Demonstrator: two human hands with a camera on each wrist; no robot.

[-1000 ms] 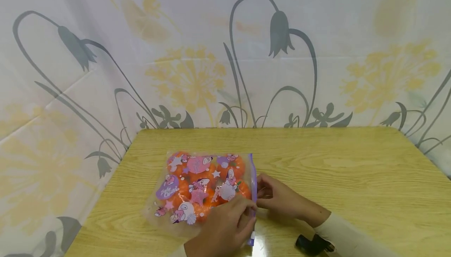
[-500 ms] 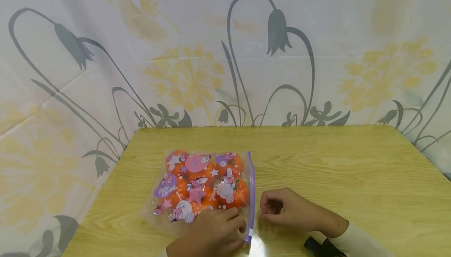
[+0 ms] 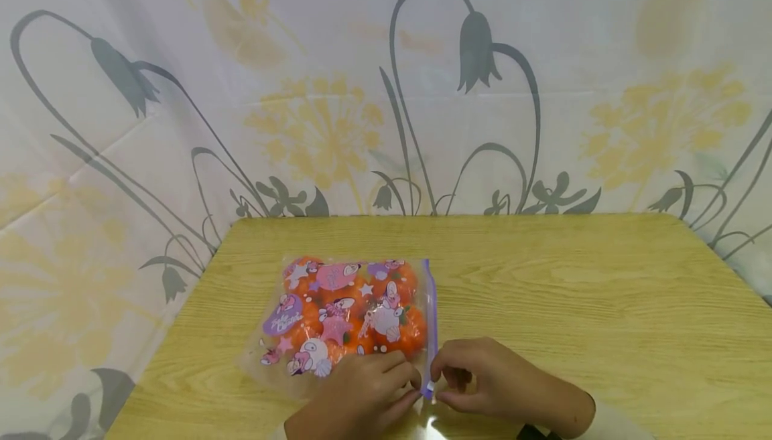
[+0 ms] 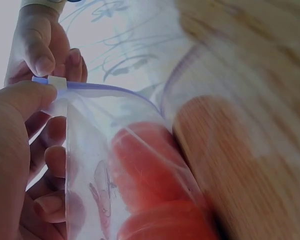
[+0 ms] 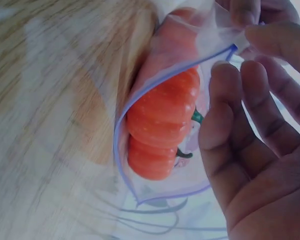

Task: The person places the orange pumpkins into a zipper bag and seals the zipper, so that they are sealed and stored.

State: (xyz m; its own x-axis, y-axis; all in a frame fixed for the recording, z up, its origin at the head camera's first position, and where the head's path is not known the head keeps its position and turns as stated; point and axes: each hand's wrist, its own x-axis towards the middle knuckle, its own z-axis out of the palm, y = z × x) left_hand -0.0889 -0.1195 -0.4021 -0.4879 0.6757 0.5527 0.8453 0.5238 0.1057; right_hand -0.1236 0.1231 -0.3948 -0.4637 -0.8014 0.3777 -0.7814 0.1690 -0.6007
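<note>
A clear slider zip bag (image 3: 332, 319) with pink and purple cartoon prints lies on the wooden table. Inside are several small orange pumpkins (image 5: 160, 112) with green stems. Along the bag's right side runs a purple zip strip (image 3: 431, 306), its mouth gaping in the right wrist view. At the strip's near end sits a white slider (image 4: 57, 82). My left hand (image 3: 362, 386) pinches the bag's near corner beside it, thumb on top. My right hand (image 3: 488, 380) has thumb and index fingertip at either side of the slider, pinching there.
The wood-grain table (image 3: 573, 279) extends to the right and behind the bag. A flower-printed cloth (image 3: 338, 92) hangs along its back edge. A dark device (image 3: 537, 433) sits at the right wrist.
The right hand pulled away from the middle of the zip strip, then came nearer to me and back to the slider end. The left hand shifted slightly left and stayed at the bag's corner.
</note>
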